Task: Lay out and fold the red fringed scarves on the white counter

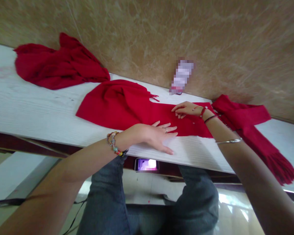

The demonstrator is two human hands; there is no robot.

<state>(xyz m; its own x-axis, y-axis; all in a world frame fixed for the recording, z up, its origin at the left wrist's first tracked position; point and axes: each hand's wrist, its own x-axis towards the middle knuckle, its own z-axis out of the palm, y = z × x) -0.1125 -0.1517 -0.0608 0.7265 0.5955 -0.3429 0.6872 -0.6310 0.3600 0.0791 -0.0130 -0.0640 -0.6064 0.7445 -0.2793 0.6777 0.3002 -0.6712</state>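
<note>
A red fringed scarf [120, 107] lies on the white tabletop, its left part loosely bunched and its right part spread flat. My left hand [153, 135] rests palm down across the flat part's near edge, fingers spread and a ring on one of them. Farther right, my right hand [185, 109] touches the same cloth from above. Its fingers are bent and drawn close together; whether anything small is between them is hidden. A tiny pale speck [193, 123] shows on the cloth beside this hand.
Another red cloth [61, 63] lies crumpled at the back left. At the right, a folded red fringed scarf [254, 130] reaches toward the near edge. A blurred-out flat object [182, 76] leans on the brown marbled wall [142, 39]. A lit phone [147, 164] sits below the table's front edge.
</note>
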